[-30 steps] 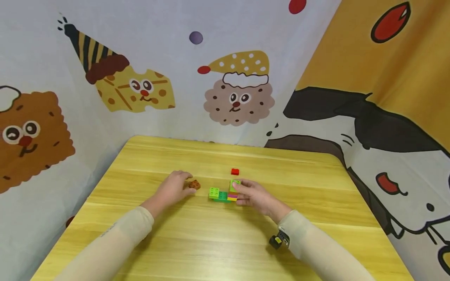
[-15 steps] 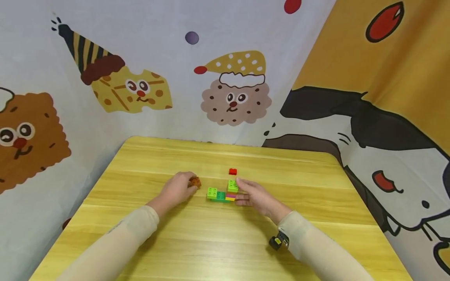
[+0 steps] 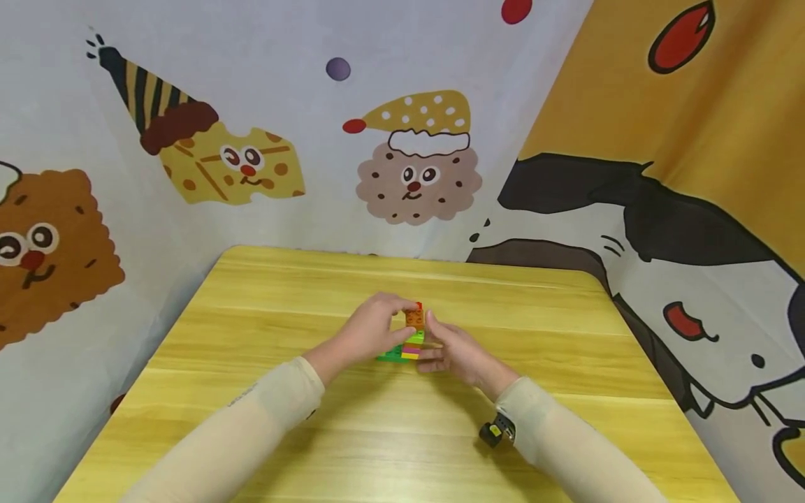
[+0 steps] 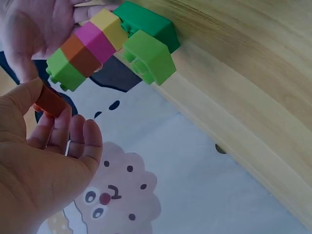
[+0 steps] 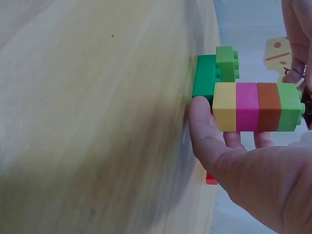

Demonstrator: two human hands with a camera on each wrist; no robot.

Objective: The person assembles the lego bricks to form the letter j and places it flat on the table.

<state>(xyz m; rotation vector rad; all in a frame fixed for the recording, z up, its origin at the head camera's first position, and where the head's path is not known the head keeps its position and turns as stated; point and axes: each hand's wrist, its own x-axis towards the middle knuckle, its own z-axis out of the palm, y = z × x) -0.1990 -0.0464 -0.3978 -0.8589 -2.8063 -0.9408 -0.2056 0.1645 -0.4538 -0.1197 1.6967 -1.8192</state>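
Left hand [image 3: 367, 334] pinches an orange brick [image 4: 50, 102] just over the block tower [image 5: 257, 107], which the right hand's [image 3: 455, 353] fingers [image 5: 207, 131] cradle.

A brick tower [image 5: 257, 107] stands upright on the tabletop [image 3: 377, 433], stacked yellow, pink, brown and light green from the bottom up. A dark green brick [image 5: 204, 75] adjoins its base, with a light green brick [image 4: 148, 56] studded on top of that. An orange-brown brick [image 4: 50, 102] sits just above the tower's top, studs not yet seated.
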